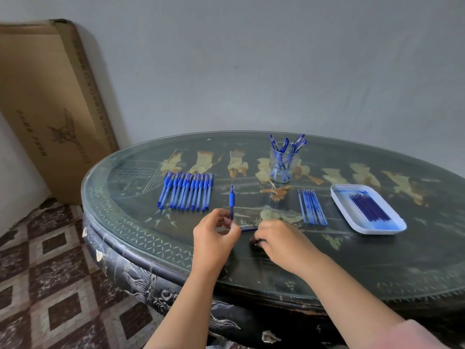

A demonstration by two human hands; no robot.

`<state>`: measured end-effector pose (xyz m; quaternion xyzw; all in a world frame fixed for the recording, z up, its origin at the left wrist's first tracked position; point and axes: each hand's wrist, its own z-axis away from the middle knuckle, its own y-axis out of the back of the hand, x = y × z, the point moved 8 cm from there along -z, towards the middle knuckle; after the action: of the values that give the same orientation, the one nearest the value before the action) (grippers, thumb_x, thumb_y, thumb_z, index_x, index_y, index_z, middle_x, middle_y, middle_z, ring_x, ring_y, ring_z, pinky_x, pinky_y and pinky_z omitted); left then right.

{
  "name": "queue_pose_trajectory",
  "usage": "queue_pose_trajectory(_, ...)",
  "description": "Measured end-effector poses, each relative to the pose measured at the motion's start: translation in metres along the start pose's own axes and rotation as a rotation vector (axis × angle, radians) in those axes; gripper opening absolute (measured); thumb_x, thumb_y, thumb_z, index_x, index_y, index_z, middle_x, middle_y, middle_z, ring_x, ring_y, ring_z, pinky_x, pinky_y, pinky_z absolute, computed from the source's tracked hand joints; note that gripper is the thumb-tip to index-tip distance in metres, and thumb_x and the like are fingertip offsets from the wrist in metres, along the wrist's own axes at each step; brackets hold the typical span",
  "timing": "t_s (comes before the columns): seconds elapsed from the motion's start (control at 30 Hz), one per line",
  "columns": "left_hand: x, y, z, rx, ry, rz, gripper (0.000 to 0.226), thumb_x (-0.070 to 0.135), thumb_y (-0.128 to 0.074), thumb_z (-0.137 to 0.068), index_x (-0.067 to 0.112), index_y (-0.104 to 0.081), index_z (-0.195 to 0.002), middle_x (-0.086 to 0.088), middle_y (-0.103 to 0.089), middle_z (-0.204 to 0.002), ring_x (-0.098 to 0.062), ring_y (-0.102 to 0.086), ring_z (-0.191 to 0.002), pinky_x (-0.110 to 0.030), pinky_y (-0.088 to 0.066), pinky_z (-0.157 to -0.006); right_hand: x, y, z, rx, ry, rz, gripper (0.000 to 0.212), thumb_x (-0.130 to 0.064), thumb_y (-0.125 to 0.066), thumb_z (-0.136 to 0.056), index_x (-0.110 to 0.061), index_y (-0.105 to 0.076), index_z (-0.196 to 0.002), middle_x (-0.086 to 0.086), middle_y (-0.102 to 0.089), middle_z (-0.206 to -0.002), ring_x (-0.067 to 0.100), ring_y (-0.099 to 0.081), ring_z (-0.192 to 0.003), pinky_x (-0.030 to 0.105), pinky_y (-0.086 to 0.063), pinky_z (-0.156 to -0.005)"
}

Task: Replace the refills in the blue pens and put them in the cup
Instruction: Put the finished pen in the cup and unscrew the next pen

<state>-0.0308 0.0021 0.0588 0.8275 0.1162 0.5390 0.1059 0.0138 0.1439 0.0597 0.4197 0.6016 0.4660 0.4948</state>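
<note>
Left hand [214, 235] pinched 1 upright pen [231, 197], tip up; right hand [279, 244] beside a cap [249, 228] on the table [352, 268], finger grip indiscernible.

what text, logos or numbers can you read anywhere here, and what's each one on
Nothing is sharp enough to quote.
cardboard box: a star-like logo, a line of print and a column of small marks along one edge, all too blurred to read.
row of blue pens, the pen held in the left hand, and the pens in the cup: no legible print.
white tray: no text visible.
</note>
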Motion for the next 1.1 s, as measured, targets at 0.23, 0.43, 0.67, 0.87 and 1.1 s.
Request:
queue_pose_trajectory(0.23,0.000,-0.001,0.000,-0.016,-0.001,-0.005,0.020,0.004,-0.072,-0.077,0.021,-0.064,-0.085,0.008,-0.065,-0.078,0.000,-0.061,-0.078,-0.004,-0.043,-0.065,0.009,0.017,-0.001,0.229,-0.132,-0.258,0.005,-0.019,-0.060,-0.093,-0.020,-0.065,-0.095,-0.011,-0.057,-0.092,0.003,-0.054,-0.080,0.012,-0.043,-0.072)
queue_pose_trajectory(0.43,0.000,-0.004,0.001,-0.039,-0.024,-0.012,0.018,0.003,-0.071,-0.076,0.018,-0.066,-0.085,0.006,-0.065,-0.078,-0.003,-0.062,-0.077,-0.006,-0.045,-0.065,0.003,0.063,-0.009,0.475,-0.233,-0.894,0.020,-0.008,-0.054,-0.096,-0.021,-0.066,-0.106,-0.003,-0.070,-0.087,0.001,-0.067,-0.071,0.014,-0.052,-0.066)
queue_pose_trajectory(0.67,-0.001,-0.005,0.000,-0.041,-0.031,-0.008,0.018,0.004,-0.071,-0.076,0.019,-0.066,-0.085,0.007,-0.065,-0.077,-0.004,-0.062,-0.076,-0.010,-0.049,-0.065,-0.008,0.070,-0.027,0.452,-0.231,-1.056,0.011,-0.018,-0.066,-0.091,-0.026,-0.072,-0.094,-0.007,-0.074,-0.091,0.005,-0.070,-0.088,0.029,-0.058,-0.081)
queue_pose_trajectory(0.87,-0.002,-0.006,0.000,-0.046,-0.048,-0.019,0.018,0.005,-0.071,-0.075,0.019,-0.067,-0.086,0.008,-0.065,-0.078,-0.005,-0.062,-0.076,-0.013,-0.051,-0.066,-0.005,0.069,-0.031,0.420,-0.274,-1.135,0.010,-0.017,-0.067,-0.090,-0.023,-0.073,-0.095,-0.003,-0.073,-0.092,0.011,-0.071,-0.085,0.033,-0.061,-0.076)
queue_pose_trajectory(1.1,-0.003,-0.007,0.000,-0.053,-0.049,-0.017,0.017,0.006,-0.072,-0.076,0.018,-0.067,-0.087,0.007,-0.065,-0.079,-0.006,-0.062,-0.077,-0.011,-0.049,-0.066,-0.005,0.066,-0.037,0.379,-0.283,-1.129,0.008,-0.018,-0.069,-0.089,-0.021,-0.074,-0.094,-0.002,-0.073,-0.097,0.011,-0.070,-0.088,0.035,-0.061,-0.075)
